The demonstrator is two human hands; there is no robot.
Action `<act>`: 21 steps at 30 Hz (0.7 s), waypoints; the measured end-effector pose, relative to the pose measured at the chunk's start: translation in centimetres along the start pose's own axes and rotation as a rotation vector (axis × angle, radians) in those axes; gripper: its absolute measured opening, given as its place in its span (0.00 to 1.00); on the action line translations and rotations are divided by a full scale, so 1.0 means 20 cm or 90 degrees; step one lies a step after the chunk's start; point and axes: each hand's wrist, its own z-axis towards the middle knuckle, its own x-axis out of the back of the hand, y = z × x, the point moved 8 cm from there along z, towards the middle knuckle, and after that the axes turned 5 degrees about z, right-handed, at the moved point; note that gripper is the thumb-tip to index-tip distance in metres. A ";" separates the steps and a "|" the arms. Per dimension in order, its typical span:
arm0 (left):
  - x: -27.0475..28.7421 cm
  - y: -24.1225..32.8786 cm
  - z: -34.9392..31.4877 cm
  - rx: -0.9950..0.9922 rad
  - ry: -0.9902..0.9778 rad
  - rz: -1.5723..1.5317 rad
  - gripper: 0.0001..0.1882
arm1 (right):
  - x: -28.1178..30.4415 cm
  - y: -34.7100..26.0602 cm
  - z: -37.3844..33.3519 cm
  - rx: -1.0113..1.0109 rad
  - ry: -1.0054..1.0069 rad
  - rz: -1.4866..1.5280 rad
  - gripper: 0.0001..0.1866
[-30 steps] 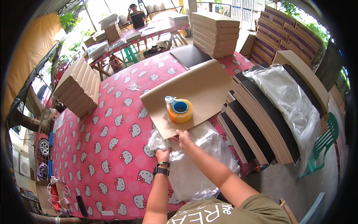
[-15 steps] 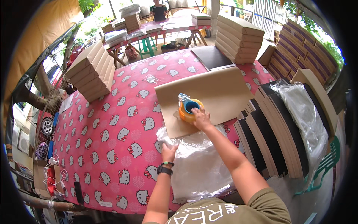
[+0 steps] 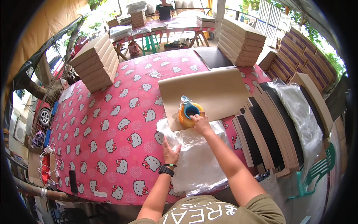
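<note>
My right hand [image 3: 201, 124] grips the near right rim of an orange tape dispenser [image 3: 184, 118] with a blue hub. The dispenser rests near the front edge of a sheet of brown paper [image 3: 209, 86], and a bit of clear tape sticks up at its far left. Under that paper's near edge lies a stack of clear plastic sleeves [image 3: 197, 164], directly in front of me. My left hand [image 3: 172, 152] lies along the left side of the sleeves with its fingers stretched out, holding nothing.
Thick black boards with brown edges [image 3: 270, 130] stand in a row at the right, topped by plastic wrap [image 3: 294, 108]. Brown-wrapped stacks rise at the far left [image 3: 95, 63] and far right [image 3: 241, 41]. A black board [image 3: 214, 58] lies behind the paper. Another person sits at the far table.
My right hand and the tape dispenser have come slightly nearer to the paper's front edge. The fingers of my left hand have straightened along the sleeves. The whole view has shifted a little.
</note>
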 end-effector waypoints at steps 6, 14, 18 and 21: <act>0.08 0.01 -0.34 -0.086 -0.218 0.298 0.44 | 0.29 -0.04 -0.36 0.011 0.056 0.257 0.34; 0.30 0.00 -0.64 -0.144 -0.215 0.119 0.31 | 0.24 -0.09 -1.29 -0.092 -0.010 0.032 0.30; 0.33 0.05 -0.61 -0.178 -0.105 0.140 0.29 | 0.35 -0.03 -1.41 -0.179 0.137 0.115 0.26; 0.27 0.17 -0.63 -0.220 -0.204 0.186 0.20 | 0.36 -0.01 -1.51 -0.268 0.163 0.119 0.29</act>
